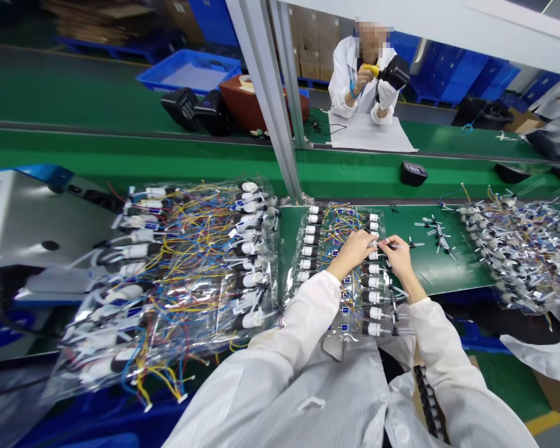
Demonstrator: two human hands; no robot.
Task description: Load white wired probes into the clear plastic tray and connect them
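Observation:
In front of me lies a clear plastic sheet (332,323) with two rows of small white-and-black cylindrical parts joined by coloured wires. My left hand (354,247) rests on the right-hand row, fingers curled round one of these small cylindrical parts (374,245). My right hand (398,255) is just beside it, fingers pinched on a thin white piece (388,246) at that same part. Both sleeves are white.
A large pile of wired parts in plastic (177,274) lies to the left, another pile (522,255) to the right. Loose small white pieces (436,233) lie on the green mat. A grey machine (23,218) stands far left. Across the green conveyor a person in white (364,74) handles black objects.

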